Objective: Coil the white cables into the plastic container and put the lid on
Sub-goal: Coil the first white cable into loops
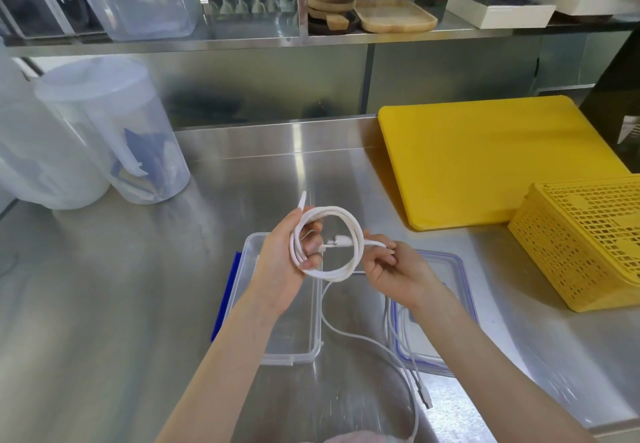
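My left hand (282, 262) grips a round coil of white cable (349, 231), held in the air above the steel counter. My right hand (391, 267) pinches the strand where it leaves the coil on the right. The loose tail of the cable (349, 333) hangs down and trails toward the near edge. Under my left forearm sits the open clear plastic container (304, 345) with a blue clip on its left side. Its clear lid with a blue seal (450, 262) lies flat to the right, under my right wrist. More white cables (412, 366) lie across the lid, one ending in a plug.
A yellow cutting board (485, 162) lies at the back right, with an upturned yellow perforated basket (585, 241) in front of it. Clear plastic jugs (114, 130) stand at the back left. A shelf above holds a lidded tub (138, 2), wooden trays (394, 16) and white boxes.
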The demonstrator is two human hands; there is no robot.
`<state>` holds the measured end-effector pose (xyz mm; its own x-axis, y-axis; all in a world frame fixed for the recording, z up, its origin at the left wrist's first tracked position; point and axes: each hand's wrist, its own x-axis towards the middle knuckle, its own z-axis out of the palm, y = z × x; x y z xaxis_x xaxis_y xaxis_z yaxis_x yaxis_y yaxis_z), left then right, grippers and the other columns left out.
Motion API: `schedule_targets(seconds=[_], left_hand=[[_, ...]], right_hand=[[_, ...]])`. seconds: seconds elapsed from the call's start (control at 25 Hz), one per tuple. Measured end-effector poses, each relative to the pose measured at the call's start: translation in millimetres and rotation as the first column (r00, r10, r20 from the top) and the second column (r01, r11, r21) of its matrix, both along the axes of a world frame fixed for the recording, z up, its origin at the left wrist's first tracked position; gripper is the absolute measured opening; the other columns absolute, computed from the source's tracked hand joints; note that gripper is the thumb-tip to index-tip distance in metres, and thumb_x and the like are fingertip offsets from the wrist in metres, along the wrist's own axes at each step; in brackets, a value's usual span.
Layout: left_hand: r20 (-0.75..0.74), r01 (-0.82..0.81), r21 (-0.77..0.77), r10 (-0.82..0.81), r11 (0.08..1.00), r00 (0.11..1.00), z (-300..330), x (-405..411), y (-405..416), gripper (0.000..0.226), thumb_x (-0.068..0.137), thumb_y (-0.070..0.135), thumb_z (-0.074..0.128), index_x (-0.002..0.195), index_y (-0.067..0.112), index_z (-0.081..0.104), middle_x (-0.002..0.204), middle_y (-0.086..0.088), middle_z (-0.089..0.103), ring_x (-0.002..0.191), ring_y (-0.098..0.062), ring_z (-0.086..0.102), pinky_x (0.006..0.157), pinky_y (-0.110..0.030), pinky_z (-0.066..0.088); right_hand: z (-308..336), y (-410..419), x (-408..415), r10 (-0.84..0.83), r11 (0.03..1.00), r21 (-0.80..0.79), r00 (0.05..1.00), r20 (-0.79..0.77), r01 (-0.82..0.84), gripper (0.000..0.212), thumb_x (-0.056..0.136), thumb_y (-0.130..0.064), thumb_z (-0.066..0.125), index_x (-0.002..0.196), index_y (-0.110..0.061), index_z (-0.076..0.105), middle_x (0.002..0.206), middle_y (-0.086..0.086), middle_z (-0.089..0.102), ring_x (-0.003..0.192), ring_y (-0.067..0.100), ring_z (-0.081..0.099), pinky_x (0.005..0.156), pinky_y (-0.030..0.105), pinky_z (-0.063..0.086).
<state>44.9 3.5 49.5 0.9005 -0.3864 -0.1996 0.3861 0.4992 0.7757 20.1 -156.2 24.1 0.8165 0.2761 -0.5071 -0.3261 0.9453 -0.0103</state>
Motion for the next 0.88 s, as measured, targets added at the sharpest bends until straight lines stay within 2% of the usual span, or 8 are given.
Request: schedule_targets(seconds=[0.16, 0.28, 0.36, 0.48, 0.6, 0.72, 0.8, 0.88], left_hand=[[0.036, 0.019, 0.093, -0.022, 0.996, 0.999, 0.1, -6.1, -3.3, 0.032, 0.095, 0.020, 0.037, 0.079, 0.013, 0.063, 0.058, 0.005, 0.054, 0.049, -0.005, 0.042, 0.040, -0.016, 0.029], [0.096, 0.024, 0.172, -0.041, 0.985, 0.995, 0.5, -10.1, -11.1, 0.028, 0.096, 0.021, 0.034, 0.084, 0.012, 0.058, 0.061, 0.004, 0.049, 0.051, -0.008, 0.035, 0.044, -0.019, 0.033], [0.141, -0.008, 0.224, -0.024, 0.975, 0.990, 1.6, -11.4, -12.0, 0.027, 0.097, 0.020, 0.032, 0.086, 0.011, 0.054, 0.067, 0.002, 0.046, 0.044, -0.005, 0.035, 0.037, -0.015, 0.032], [0.192, -0.121, 0.305, 0.063, 0.945, 0.979, 1.5, -11.1, -9.1, 0.026, 0.098, 0.017, 0.031, 0.085, 0.013, 0.054, 0.070, 0.001, 0.045, 0.041, -0.004, 0.036, 0.036, -0.013, 0.025], [0.223, -0.229, 0.350, 0.157, 0.909, 0.962, 0.1, -10.2, -7.2, 0.026, 0.099, 0.017, 0.030, 0.084, 0.016, 0.052, 0.067, 0.000, 0.041, 0.039, -0.004, 0.033, 0.035, -0.013, 0.026], [0.232, -0.243, 0.351, 0.168, 0.904, 0.958, -1.2, -10.7, -9.3, 0.025, 0.099, 0.017, 0.030, 0.086, 0.016, 0.051, 0.070, 0.001, 0.044, 0.040, -0.004, 0.034, 0.037, -0.014, 0.027], [0.249, -0.228, 0.376, 0.139, 0.898, 0.958, -1.8, -10.1, -9.4, 0.024, 0.099, 0.017, 0.032, 0.087, 0.015, 0.052, 0.072, 0.002, 0.046, 0.040, -0.004, 0.036, 0.038, -0.014, 0.028], [0.287, -0.204, 0.455, 0.075, 0.867, 0.955, -4.0, -8.0, -5.8, 0.022, 0.098, 0.019, 0.035, 0.088, 0.017, 0.055, 0.072, 0.003, 0.049, 0.041, -0.003, 0.039, 0.040, -0.015, 0.033]], right_hand=[[0.9, 9.9, 0.3, 0.150, 0.977, -0.167, 0.986, 0.077, -0.135, 0.012, 0.079, 0.002, 0.040, 0.074, -0.001, 0.051, 0.038, 0.002, 0.039, 0.025, 0.010, 0.031, 0.028, 0.010, 0.028], [1.5, 21.4, -2.8, 0.446, 0.762, -0.579, 0.884, 0.142, -0.292, 0.011, 0.074, -0.018, 0.052, 0.080, -0.009, 0.054, 0.056, 0.003, 0.047, 0.039, 0.007, 0.041, 0.033, 0.010, 0.033], [2.9, 23.4, -3.5, 0.573, 0.601, -0.739, 0.809, 0.132, -0.305, 0.023, 0.083, -0.032, 0.049, 0.078, -0.013, 0.060, 0.067, 0.002, 0.059, 0.058, 0.011, 0.054, 0.052, 0.016, 0.045], [5.6, 19.0, -3.4, 0.580, 0.601, -0.738, 0.803, 0.139, -0.307, 0.042, 0.091, -0.046, 0.035, 0.094, -0.010, 0.056, 0.085, 0.009, 0.055, 0.087, 0.022, 0.051, 0.084, 0.029, 0.044], [5.3, 17.5, -6.2, 0.561, 0.564, -0.769, 0.823, 0.089, -0.301, 0.050, 0.089, -0.053, 0.035, 0.105, -0.009, 0.055, 0.093, 0.011, 0.052, 0.098, 0.023, 0.052, 0.096, 0.038, 0.043], [2.7, 23.1, -10.6, 0.607, 0.419, -0.880, 0.789, 0.088, -0.224, 0.009, 0.086, -0.021, 0.057, 0.088, -0.011, 0.055, 0.088, 0.007, 0.058, 0.085, 0.017, 0.061, 0.080, 0.032, 0.056], [1.2, 23.3, -13.2, 0.623, 0.382, -0.896, 0.779, 0.067, -0.229, 0.010, 0.085, -0.004, 0.057, 0.088, -0.011, 0.050, 0.082, 0.007, 0.060, 0.074, 0.015, 0.065, 0.066, 0.027, 0.058], [-1.2, 18.2, -15.1, 0.663, 0.337, -0.901, 0.748, 0.021, -0.273, 0.011, 0.087, -0.003, 0.053, 0.094, -0.010, 0.051, 0.077, 0.006, 0.064, 0.063, 0.012, 0.065, 0.061, 0.023, 0.056]])
